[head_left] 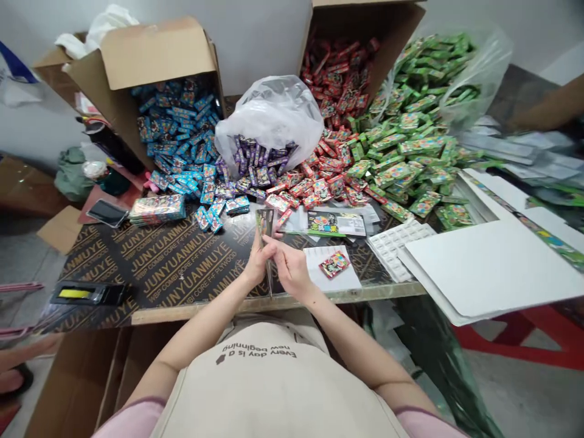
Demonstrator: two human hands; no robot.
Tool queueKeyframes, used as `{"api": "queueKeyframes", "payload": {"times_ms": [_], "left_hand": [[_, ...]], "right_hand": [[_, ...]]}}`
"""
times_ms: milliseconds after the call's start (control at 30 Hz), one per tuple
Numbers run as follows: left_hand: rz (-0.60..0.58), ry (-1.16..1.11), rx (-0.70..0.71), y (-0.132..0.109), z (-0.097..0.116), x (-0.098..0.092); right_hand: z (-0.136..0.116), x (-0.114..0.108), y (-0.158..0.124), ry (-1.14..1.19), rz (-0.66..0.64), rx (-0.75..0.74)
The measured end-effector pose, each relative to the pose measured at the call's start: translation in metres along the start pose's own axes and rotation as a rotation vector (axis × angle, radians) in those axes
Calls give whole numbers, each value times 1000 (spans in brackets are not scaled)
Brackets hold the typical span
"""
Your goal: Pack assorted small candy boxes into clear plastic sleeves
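Upright between my hands is a thin printed plastic bag (264,224), seen nearly edge-on. My left hand (260,263) grips it from the left side. My right hand (292,269) is closed against its right side, fingertips meeting those of the left; the exact pinch is partly hidden. Just right of my hands, a red printed packet (334,264) lies on a white sheet (353,281). Beyond it, a flat bag with a green and black label (335,223) rests on other clear bags.
Small boxes are heaped behind: blue (182,131), purple (262,161), red (337,76) and green (424,134). A stack of packets (157,208), a phone (107,213) and a tape dispenser (89,294) lie left. White boards (493,261) overhang the table's front edge at right.
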State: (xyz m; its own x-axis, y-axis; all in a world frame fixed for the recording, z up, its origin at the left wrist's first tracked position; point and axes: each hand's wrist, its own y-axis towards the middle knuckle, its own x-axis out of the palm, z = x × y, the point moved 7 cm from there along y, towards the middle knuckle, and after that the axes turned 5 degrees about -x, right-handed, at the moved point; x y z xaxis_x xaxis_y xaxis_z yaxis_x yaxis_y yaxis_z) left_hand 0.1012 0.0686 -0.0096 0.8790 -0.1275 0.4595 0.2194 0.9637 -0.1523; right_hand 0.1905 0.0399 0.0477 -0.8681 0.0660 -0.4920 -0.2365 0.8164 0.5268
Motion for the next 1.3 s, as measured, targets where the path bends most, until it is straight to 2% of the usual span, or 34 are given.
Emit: {"api": "queueKeyframes", "payload": {"times_ms": [100,167,233,333,467,533,600,667,733,833,933,1000,1067,1100,1167,1233,1300], "left_hand": [[37,-205,-190,-13,-10,-12],[21,-207,-258,-23,-13,-21],[-15,-150,-294,-30,-14,-28],[-65,-57,-282,-34,-9,-36],[-124,107,-228,-36,3,-40],[-130,158,-223,-38,4,-42],[-120,161,-243,-40,0,-42],[-102,144,-258,-41,-5,-43],[-91,165,-228,-41,-8,-43],[-94,255,-169,-42,-11,-41],[-55,311,-172,-41,-12,-43],[42,312,-138,-39,-7,-52],[215,308,-59,-38,4,-68],[306,310,-19,-39,10,-76],[434,334,53,-41,20,-89],[451,394,110,-43,26,-91],[436,490,146,-45,28,-90]], "right_hand": [[-3,5,12,90,96,7],[9,-2,21,68,152,62],[22,-5,30,72,124,129],[30,6,37,136,-92,138],[22,22,34,189,-439,-10],[25,25,29,212,-539,18],[32,28,25,296,-581,129],[38,31,22,399,-575,221],[40,32,22,406,-498,241],[42,32,23,213,-328,211],[41,27,22,17,-148,216],[37,20,21,-59,-2,215],[37,13,18,-54,133,241],[39,14,15,8,155,275],[48,32,9,259,39,379],[50,60,0,536,-183,474],[50,77,-9,689,-311,524]]}}
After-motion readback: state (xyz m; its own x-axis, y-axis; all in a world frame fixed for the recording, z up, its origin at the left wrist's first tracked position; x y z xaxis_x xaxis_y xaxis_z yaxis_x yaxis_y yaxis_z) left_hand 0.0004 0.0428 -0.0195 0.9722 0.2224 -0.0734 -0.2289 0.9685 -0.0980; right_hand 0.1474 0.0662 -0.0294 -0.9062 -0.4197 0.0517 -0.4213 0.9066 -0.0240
